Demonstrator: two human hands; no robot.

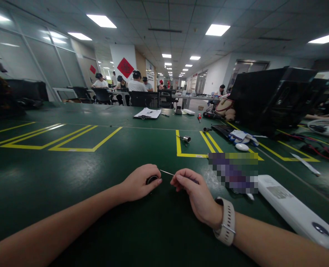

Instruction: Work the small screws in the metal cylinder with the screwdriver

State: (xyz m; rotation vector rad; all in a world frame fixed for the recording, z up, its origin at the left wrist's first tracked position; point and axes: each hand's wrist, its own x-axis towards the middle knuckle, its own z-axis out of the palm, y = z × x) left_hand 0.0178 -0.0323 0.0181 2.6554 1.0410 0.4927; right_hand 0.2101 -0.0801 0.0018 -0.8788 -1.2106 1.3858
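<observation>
My left hand (142, 181) is closed around a small round dark object (151, 180) with a pale rim, low over the green table. What this object is, I cannot tell. In my right hand (192, 189), fingers pinch a slim screwdriver (167, 172) with a thin metal shaft. Its dark handle is mostly hidden by the fingers. The shaft points left, its tip close to my left hand; whether it touches is unclear. Beyond my hands, a metal cup-shaped piece (186, 139) with a thin stem lies within yellow tape lines.
At right lies a long white device (289, 207), beside a pixelated patch. Further back are a white oval object (241, 147), gloves (241, 136), a red-tipped tool (199, 117) and a clipboard (147, 113) with papers. Black computer cases (270, 96) stand right. Several people sit in the background.
</observation>
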